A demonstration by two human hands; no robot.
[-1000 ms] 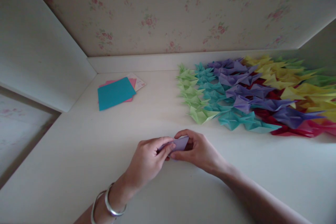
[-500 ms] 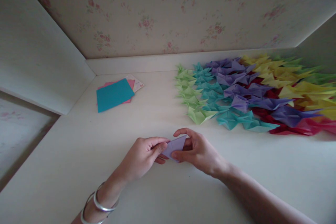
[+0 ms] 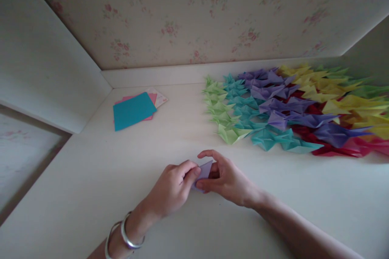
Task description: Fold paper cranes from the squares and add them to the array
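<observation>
Between my two hands is a small folded piece of light purple paper (image 3: 204, 171), low in the middle of the head view. My left hand (image 3: 176, 182) grips its left side, the thumb lying on top and the fingers mostly out of sight. My right hand (image 3: 225, 178) pinches the lower right edge with the thumb, while its index finger arches free above the paper. Part of the folded paper is covered by both thumbs. Silver bangles (image 3: 129, 232) circle the left wrist.
Rows of folded paper cranes (image 3: 273, 105) in green, teal, purple, red and yellow cover the table's (image 3: 91, 186) back right. A stack of paper with a teal sheet (image 3: 133, 111) on top lies at the back left. White panels and a flowered wall (image 3: 182, 16) stand behind.
My left hand has shifted right and slightly down, so its thumb covers more of the purple paper. The right hand has moved slightly left, still pinching the paper.
</observation>
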